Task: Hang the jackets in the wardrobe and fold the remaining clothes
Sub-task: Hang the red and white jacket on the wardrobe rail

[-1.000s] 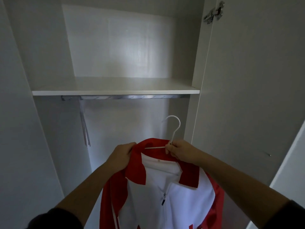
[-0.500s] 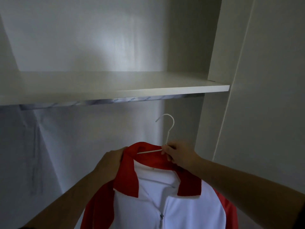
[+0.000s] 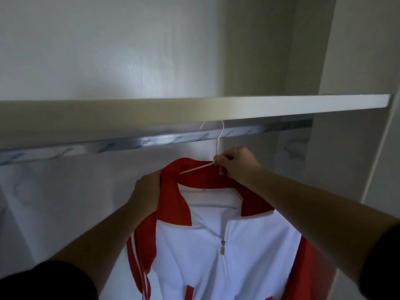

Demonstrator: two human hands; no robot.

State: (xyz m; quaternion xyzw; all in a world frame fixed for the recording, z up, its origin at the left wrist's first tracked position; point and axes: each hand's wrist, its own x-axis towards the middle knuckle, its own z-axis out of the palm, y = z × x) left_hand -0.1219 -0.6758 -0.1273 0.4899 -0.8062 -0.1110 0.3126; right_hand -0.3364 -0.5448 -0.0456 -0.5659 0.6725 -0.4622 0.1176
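Fingers point(image 3: 226, 158) of the right hand point(image 3: 236, 163) pinch the white wire hanger point(image 3: 217, 146) at the base of its neck, just below the rail point(image 3: 151, 140). The hanger's hook crosses in front of the rail and reaches its top edge; whether it rests on the rail I cannot tell. Below the rail, the jacket point(image 3: 227, 267), white with red collar point(image 3: 173, 202) and sleeves, hangs on the hanger, front facing the camera and zipped partway. The left hand point(image 3: 147, 191), lower and further from the rail, grips the collar's edge, fingers curled round the red cloth. A white shelf point(image 3: 281, 107) sits directly above the rail.
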